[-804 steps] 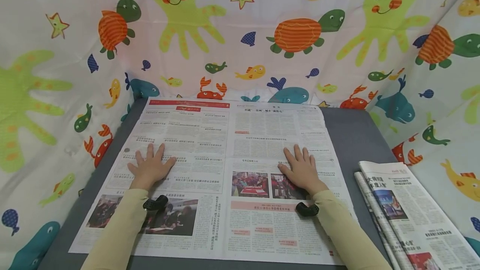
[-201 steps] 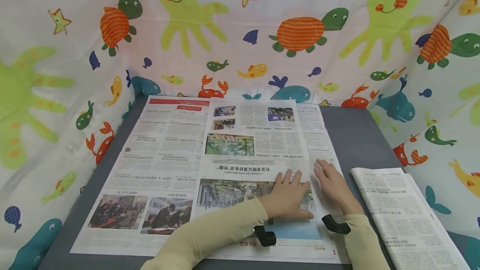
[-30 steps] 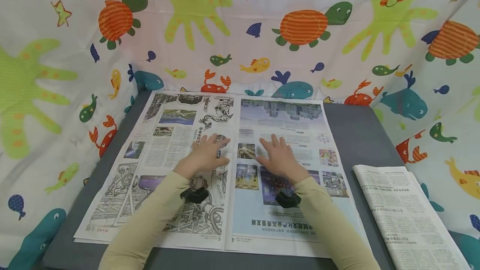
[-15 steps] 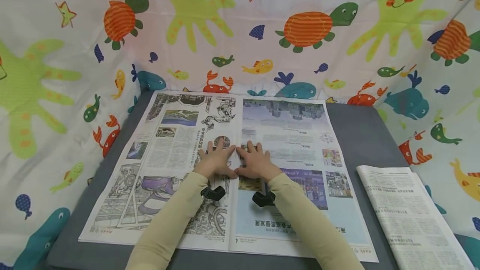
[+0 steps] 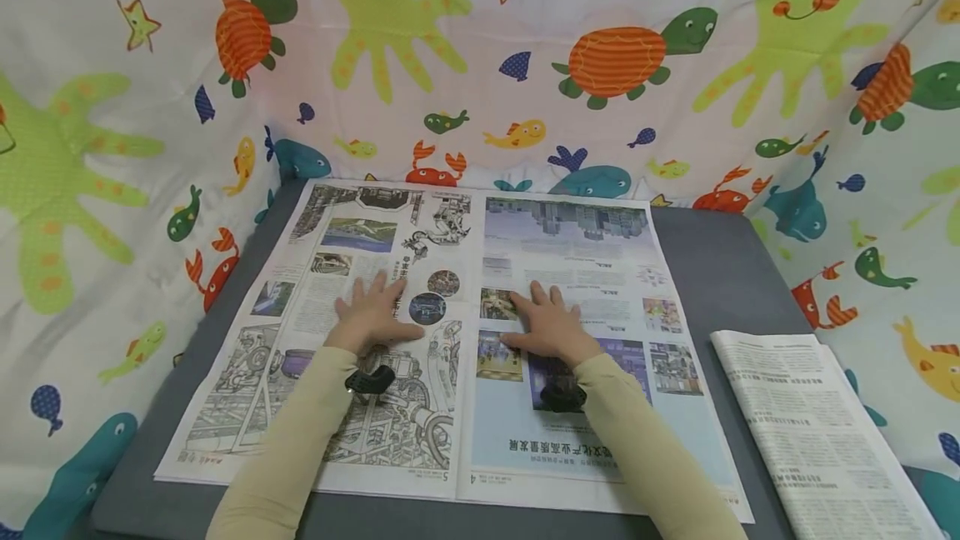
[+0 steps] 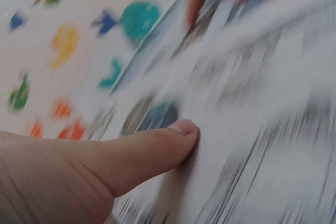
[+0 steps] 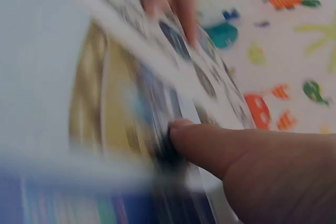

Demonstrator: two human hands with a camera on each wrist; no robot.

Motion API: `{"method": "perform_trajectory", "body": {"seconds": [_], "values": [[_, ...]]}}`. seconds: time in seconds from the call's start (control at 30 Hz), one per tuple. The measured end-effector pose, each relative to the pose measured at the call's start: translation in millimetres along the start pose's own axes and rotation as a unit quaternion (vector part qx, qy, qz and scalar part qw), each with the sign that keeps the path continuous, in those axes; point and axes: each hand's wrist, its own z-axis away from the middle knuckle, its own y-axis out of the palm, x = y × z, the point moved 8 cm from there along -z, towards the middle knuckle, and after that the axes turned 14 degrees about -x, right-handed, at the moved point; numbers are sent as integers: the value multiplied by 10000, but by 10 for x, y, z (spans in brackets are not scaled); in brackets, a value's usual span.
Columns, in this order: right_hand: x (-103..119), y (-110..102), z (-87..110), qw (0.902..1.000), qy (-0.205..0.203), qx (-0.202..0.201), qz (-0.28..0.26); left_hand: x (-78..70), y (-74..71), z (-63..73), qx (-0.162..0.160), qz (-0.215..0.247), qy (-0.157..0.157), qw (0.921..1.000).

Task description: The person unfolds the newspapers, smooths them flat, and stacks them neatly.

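An open newspaper (image 5: pixel 600 273) lies flat, its left page full of line drawings and its right page blue with photos. On the left page rests my left hand (image 5: pixel 367 319), fingers spread. My right hand (image 5: pixel 551 327) lies on the right page, also with fingers spread. The centre fold runs between the two hands. In the left wrist view the left thumb (image 6: pixel 152 153) is stretched out over the blurred paper. The right wrist view has the right thumb (image 7: pixel 210 142) extended over the printed page. Neither hand grips anything.
A folded newspaper (image 5: pixel 817 432) lies at the right, beside the open one. Both are on a grey table (image 5: pixel 708 273). A curtain (image 5: pixel 465 40) printed with sea animals stands behind and along both sides.
Different pages face up than earlier, and the folded stack at right shows another side. Since half a second ago, my hands have slid apart from the centre fold.
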Motion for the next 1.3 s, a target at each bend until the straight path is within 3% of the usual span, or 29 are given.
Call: {"method": "perform_trajectory", "body": {"seconds": [0.23, 0.33, 0.43, 0.57, 1.03, 1.17, 1.3], "values": [[-901, -289, 273, 9980, 494, -384, 71, 982, -418, 90, -346, -113, -598, 9975], [-1207, -388, 379, 9967, 643, -492, 73, 1268, -532, 122, -326, -29, -835, 9960], [-1423, -445, 455, 9955, 781, -525, 115, 1426, -572, 147, -263, 89, -1004, 9946], [-1554, -476, 493, 9943, 878, -571, 193, 1508, -564, 135, -282, 100, -1022, 9943], [-1561, -522, 557, 9936, 889, -691, 84, 1471, -551, 155, -257, 79, -1006, 9946], [-1559, -717, 677, 9893, 959, -1093, 126, 1487, -542, 163, -235, 102, -1031, 9943], [-1677, -993, 969, 9828, 1274, -1307, 284, 1491, -538, 166, -265, 105, -1072, 9938]]}}
